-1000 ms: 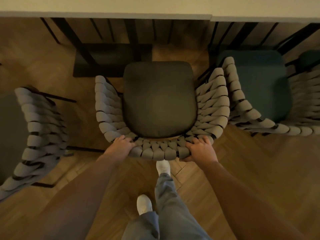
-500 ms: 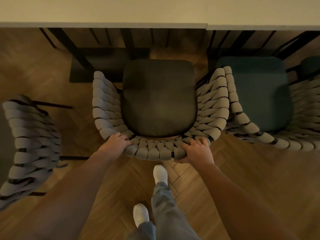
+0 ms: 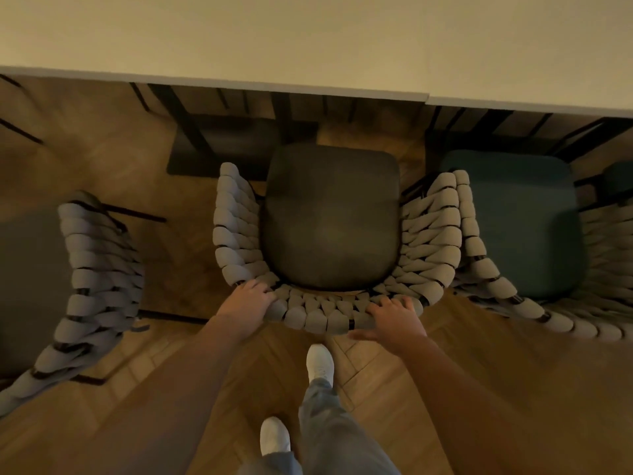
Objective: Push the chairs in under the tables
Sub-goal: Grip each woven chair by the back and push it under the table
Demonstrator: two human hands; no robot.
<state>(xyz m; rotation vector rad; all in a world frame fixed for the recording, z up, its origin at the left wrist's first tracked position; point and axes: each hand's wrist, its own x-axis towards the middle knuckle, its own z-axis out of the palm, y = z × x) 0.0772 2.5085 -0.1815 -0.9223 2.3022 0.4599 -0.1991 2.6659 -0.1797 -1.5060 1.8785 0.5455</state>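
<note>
Middle chair [image 3: 330, 221] stands on the herringbone wood floor [image 3: 479, 389], facing the table [image 3: 308, 46]. Front edge of its dark seat cushion [image 3: 330, 217] sits near the table edge but not yet under it; most of the seat shows clear of the tabletop.

Left hand [image 3: 248, 303] grips the woven backrest rim [image 3: 322, 315] at its left rear corner, fingers curled over the top of the padded loops. Right hand [image 3: 397, 318] rests on the rim at the right rear corner, fingers laid over the top and thumb spread out behind; a looser hold than the left, more a press than a clamp.

Handling, as judgement:
- Frame looks like thin dark metal under thick woven cord; probably moderate weight, stiff overall.
- The woven loops look soft and will give a little under the fingers, so force should go through the rim, not the loose weave.
- 2 hands spread wide on the rear rim is a sound hold: it keeps the chair from yawing.
- Legs on bare wood should slide, perhaps with some chatter.

Clearance is tight on the right: the arm weave touches or nearly touches the teal-seated chair [image 3: 513, 221]. Another chair [image 3: 92, 286] stands well apart on the left. Table legs [image 3: 185, 132] lie ahead.
</note>
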